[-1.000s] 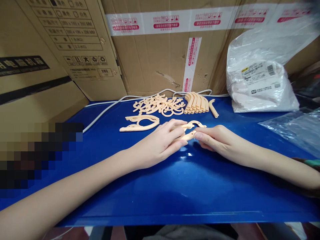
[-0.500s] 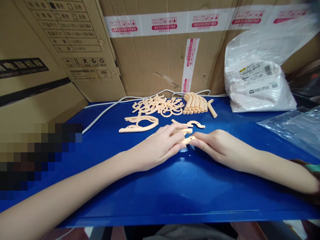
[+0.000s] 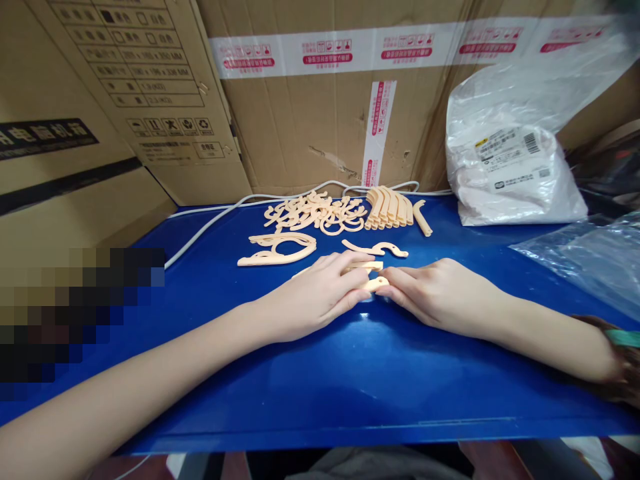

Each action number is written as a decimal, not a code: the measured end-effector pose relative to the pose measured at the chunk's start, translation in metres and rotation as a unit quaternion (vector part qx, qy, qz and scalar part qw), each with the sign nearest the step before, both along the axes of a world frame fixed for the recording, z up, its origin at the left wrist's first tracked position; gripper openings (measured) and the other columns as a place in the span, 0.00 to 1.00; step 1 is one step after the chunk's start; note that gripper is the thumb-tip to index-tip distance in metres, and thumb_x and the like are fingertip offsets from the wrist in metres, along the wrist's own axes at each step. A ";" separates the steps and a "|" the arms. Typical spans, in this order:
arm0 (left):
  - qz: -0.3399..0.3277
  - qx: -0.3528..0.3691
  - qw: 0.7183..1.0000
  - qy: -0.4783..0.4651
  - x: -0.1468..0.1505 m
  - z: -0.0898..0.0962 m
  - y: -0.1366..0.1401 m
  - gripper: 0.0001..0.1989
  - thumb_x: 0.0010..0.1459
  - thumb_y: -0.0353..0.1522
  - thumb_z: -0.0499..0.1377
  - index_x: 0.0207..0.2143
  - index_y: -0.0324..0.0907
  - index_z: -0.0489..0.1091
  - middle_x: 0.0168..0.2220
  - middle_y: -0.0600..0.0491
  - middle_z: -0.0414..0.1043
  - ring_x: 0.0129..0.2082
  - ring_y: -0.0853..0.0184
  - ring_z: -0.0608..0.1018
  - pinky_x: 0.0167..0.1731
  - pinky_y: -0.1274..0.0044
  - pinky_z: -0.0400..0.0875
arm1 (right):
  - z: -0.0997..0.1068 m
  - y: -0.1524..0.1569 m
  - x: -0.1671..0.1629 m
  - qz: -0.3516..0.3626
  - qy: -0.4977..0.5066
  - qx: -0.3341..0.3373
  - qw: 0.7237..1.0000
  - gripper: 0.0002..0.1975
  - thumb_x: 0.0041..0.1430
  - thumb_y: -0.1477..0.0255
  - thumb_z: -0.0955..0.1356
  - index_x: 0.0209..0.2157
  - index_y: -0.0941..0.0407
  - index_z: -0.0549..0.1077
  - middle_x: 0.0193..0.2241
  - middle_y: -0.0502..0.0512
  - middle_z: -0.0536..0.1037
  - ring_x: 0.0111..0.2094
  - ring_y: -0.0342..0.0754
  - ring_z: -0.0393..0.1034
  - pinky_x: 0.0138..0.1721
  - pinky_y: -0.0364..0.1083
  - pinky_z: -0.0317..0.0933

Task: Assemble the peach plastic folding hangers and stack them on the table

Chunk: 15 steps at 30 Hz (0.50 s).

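Note:
My left hand (image 3: pixel 317 293) is closed on cream plastic hanger parts low over the table; most of their length is hidden under the palm. Two ends show past its fingers: a nearer rounded end with a hole (image 3: pixel 379 284) and a farther blunt end (image 3: pixel 375 265). At these ends, the fingers of my right hand (image 3: pixel 440 291) are pinched together, thumb against the nearer piece. Whether a small part sits in that pinch is hidden. Just beyond my hands lie a curved hook piece (image 3: pixel 397 250) and a slim curved strip (image 3: pixel 357 248).
A folded cream hanger (image 3: pixel 297 256) lies left of my hands on the blue table (image 3: pixel 360 380). Behind are a pile of hooks (image 3: pixel 315 212), stacked curved arms (image 3: pixel 390 208) and one loose arm (image 3: pixel 423 220). Cardboard boxes (image 3: pixel 300 127), a white cable (image 3: pixel 200 241) and a plastic bag (image 3: pixel 515 180) stand around.
My right fingers have drawn back slightly from the held parts, so their ends show more. The left hand keeps its grip, and the view has shifted a little.

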<state>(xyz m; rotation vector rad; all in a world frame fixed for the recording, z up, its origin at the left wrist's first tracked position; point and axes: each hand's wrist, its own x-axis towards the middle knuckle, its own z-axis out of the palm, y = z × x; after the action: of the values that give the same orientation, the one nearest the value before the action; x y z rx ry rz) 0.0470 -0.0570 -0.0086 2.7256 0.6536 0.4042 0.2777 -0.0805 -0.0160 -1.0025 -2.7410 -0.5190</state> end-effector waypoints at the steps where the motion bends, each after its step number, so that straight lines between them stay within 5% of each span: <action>1: 0.000 0.001 1.000 0.000 0.000 0.000 0.000 0.17 0.71 0.35 0.43 0.54 0.42 0.64 0.62 0.45 0.58 0.61 0.59 0.63 0.60 0.64 0.59 | 0.000 0.000 0.000 0.004 -0.001 0.012 1.000 0.20 0.72 0.66 0.52 0.32 0.58 0.67 0.22 0.51 0.75 0.15 0.44 0.66 0.19 0.46 0.42; 15: -0.010 -0.004 1.000 0.007 -0.001 0.001 0.002 0.15 0.70 0.36 0.44 0.45 0.42 0.68 0.61 0.46 0.60 0.60 0.58 0.64 0.59 0.63 0.60 | 0.006 0.000 -0.001 0.028 -0.004 0.043 0.999 0.21 0.70 0.65 0.56 0.26 0.58 0.68 0.20 0.52 0.72 0.17 0.42 0.64 0.21 0.45 0.44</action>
<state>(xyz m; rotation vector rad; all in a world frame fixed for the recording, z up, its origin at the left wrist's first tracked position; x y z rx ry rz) 0.0455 -0.0555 -0.0078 2.7271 0.6289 0.3755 0.2771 -0.0808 -0.0104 -0.9019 -2.7191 -0.6259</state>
